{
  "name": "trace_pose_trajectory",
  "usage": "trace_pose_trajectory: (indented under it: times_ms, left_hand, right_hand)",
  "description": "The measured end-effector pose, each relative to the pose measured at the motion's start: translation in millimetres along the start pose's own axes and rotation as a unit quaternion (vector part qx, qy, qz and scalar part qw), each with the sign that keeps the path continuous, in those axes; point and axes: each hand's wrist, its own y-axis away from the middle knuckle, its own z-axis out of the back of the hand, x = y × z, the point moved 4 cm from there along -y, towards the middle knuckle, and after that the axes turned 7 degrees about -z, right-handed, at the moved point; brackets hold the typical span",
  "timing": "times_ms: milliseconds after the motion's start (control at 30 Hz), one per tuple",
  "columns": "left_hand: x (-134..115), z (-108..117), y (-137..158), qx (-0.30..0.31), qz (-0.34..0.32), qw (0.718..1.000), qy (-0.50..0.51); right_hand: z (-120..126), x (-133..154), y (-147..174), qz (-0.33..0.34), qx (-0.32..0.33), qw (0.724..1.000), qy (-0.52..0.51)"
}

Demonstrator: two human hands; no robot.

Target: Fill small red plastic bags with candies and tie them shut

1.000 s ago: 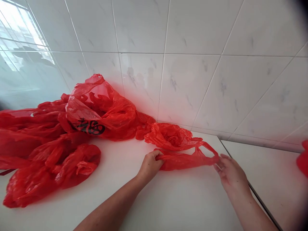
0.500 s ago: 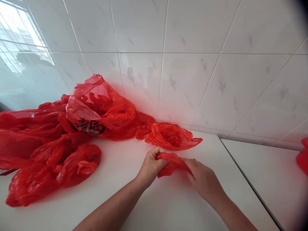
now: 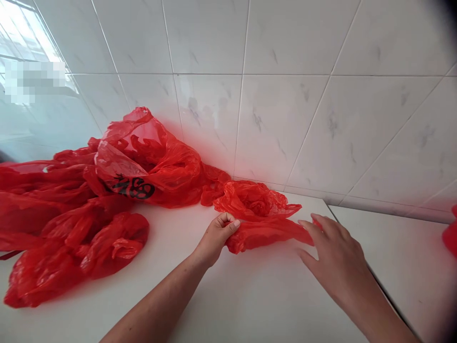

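Note:
A thin red plastic bag (image 3: 264, 233) is stretched sideways over the white surface. At its left end my left hand (image 3: 216, 238) is closed, pinching the film between thumb and fingers. My right hand (image 3: 337, 255) is at the bag's right end, thumb and fingers spread apart; a bit of red shows behind its fingertips. Just behind the held bag lies another crumpled red bag (image 3: 255, 200), close against the wall.
A large heap of red plastic bags (image 3: 64, 200) fills the left side, one bag (image 3: 167, 186) bearing black characters. A tiled wall (image 3: 285, 124) rises behind the white tabletop (image 3: 243, 300). A seam runs across the right side, and another red thing (image 3: 450, 238) shows at the right edge.
My right hand has moved to the right and its fingers have spread. The bag has gone from bunched to drawn out, while my left hand keeps its pinch and shifts slightly left.

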Motion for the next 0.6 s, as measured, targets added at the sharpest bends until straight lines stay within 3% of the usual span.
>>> trace_pose_trajectory:
  times_ms: [100, 167, 233, 300, 400, 467, 600]
  left_hand:
    - [2.8, -9.5, 5.8, 0.052, 0.028, 0.998, 0.018]
    - [3.1, -17.6, 10.8, 0.095, 0.05, 0.993, 0.045]
    - [2.5, -21.9, 13.1, 0.103, 0.056, 0.99, 0.078]
    - [1.0, -16.6, 9.9, 0.048, 0.035, 0.993, 0.102]
    - [-3.6, 7.2, -1.6, -0.076, -0.022, 0.992, 0.101]
    - [-8.8, 26.6, -10.2, -0.133, -0.059, 0.985, 0.09]
    - [-21.1, 50.6, -18.1, -0.189, -0.094, 0.977, 0.035]
  right_hand:
    - [13.8, 41.2, 4.4, 0.052, -0.016, 0.988, -0.141]
    - [2.3, 59.1, 8.9, 0.062, 0.069, 0.964, -0.251]
    - [-22.4, 64.0, 15.6, 0.021, 0.189, 0.931, -0.313]
    - [-47.6, 59.4, 23.6, -0.032, 0.285, 0.904, -0.318]
    - [-66.0, 46.6, 31.3, -0.072, 0.365, 0.895, -0.246]
    - [-64.9, 39.0, 32.9, -0.098, 0.407, 0.886, -0.198]
    - [-52.6, 36.0, 33.9, -0.16, 0.495, 0.834, -0.182]
